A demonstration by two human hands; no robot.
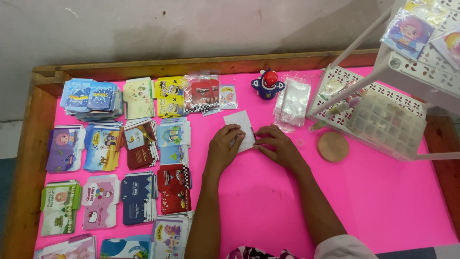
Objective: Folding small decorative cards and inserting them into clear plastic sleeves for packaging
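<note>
**Pressing white card, frame centre**

Holding a small white card (243, 128) flat on the pink table (383, 201): left hand (225, 144) fingers curled over its left edge, right hand (278, 145) pinching the right edge. Stacks of printed envelopes (139, 144) fill the left half. Toy plane (268, 84) and clear sleeves (293, 101) above; round wooden disc (333, 146) at right.
</note>
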